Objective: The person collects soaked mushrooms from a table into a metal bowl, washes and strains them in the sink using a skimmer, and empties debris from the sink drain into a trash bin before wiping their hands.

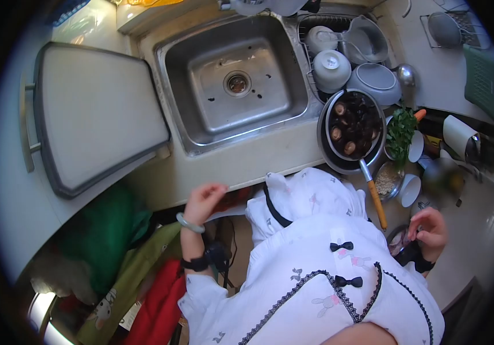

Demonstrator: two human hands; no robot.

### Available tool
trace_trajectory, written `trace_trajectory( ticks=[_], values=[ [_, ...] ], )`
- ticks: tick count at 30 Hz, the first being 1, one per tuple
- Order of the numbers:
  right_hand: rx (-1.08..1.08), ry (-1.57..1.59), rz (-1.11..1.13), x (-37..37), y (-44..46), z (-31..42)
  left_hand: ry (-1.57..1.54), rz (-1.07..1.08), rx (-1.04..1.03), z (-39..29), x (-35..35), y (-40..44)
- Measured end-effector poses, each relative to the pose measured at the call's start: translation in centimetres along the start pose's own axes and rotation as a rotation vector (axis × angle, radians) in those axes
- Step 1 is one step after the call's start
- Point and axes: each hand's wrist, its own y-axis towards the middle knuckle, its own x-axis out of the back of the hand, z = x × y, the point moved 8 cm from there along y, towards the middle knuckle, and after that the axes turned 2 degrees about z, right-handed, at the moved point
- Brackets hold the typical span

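My left hand hangs in the air in front of the counter's front edge, a pale bangle on its wrist. Its fingers are loosely bent with nothing in them. At the right, my right hand is half curled, thumb apart from the fingers, and also holds nothing. Close by it lies a dish, partly hidden by that hand, its contents unclear. Soaked mushrooms and dark pieces fill a strainer with a wooden handle. It rests over a metal bowl at the counter's corner.
A steel sink holds scattered dark scraps. Left of it leans a grey-rimmed cutting board. Washed bowls stand in a rack. Green herbs, a bowl of pale grains and a white cup sit at the right.
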Motion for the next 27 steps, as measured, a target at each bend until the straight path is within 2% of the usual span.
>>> trace_trajectory(
  ticks=[1, 2, 4, 6, 8, 9, 11, 12, 14, 15, 17, 18, 19, 21, 22, 27],
  values=[
    [0.01, 0.052, -0.014, 0.2, -0.1, -0.4, -0.011, -0.017, -0.194, -2.7, 0.4, 2.1],
    [0.023, 0.106, -0.027, 0.4, -0.1, -0.5, -0.106, -0.022, -0.243, -5.3, 0.5, 4.2],
    [0.014, 0.098, -0.007, 0.6, 0.1, -0.3, 0.037, -0.083, -0.306, -8.0, 1.4, 9.9],
    [0.0, 0.092, 0.011, 0.9, 0.1, -0.3, 0.514, -0.186, -0.332, -8.0, 3.8, 16.9],
    [0.011, 0.108, -0.054, 1.6, -0.7, -0.5, 0.754, -0.304, -0.204, -4.6, 7.9, 25.0],
    [0.019, 0.115, -0.068, 1.7, -1.0, -0.5, 0.765, -0.295, -0.217, -4.0, 8.5, 27.0],
    [-0.073, 0.193, -0.145, 2.2, -1.6, -1.4, 0.637, -0.242, 0.29, 0.3, 10.6, 31.0],
    [-0.076, 0.188, -0.188, 2.4, -1.7, -1.4, 0.656, -0.227, 0.289, 1.9, 11.1, 32.7],
    [-0.111, 0.213, -0.217, 2.9, -2.0, -1.9, 0.923, -0.425, 0.195, 3.3, 13.3, 34.8],
    [-0.151, 0.225, -0.229, 2.9, -2.3, -2.3, 0.94, -0.407, 0.197, 4.2, 13.5, 35.8],
    [-0.191, 0.246, -0.281, 3.0, -2.2, -2.5, 0.792, -0.585, 0.271, 5.9, 15.0, 36.2],
    [-0.213, 0.252, -0.296, 3.1, -2.0, -2.6, 0.72, -0.635, 0.306, 4.3, 13.4, 34.8],
    [-0.235, 0.259, -0.308, 3.2, -1.8, -2.8, 0.735, -0.623, 0.318, 5.4, 12.7, 35.7],
    [-0.244, 0.278, -0.305, 3.5, -0.9, -2.9, -0.11, -0.423, 0.093, 7.0, 9.7, 38.1],
    [-0.234, 0.285, -0.301, 3.6, -0.5, -2.9, -0.098, -0.419, 0.103, 7.0, 9.2, 37.9],
    [-0.241, 0.294, -0.313, 4.1, 0.7, -2.7, 0.476, -0.059, -0.108, 1.2, 1.6, 37.2]
  ],
)
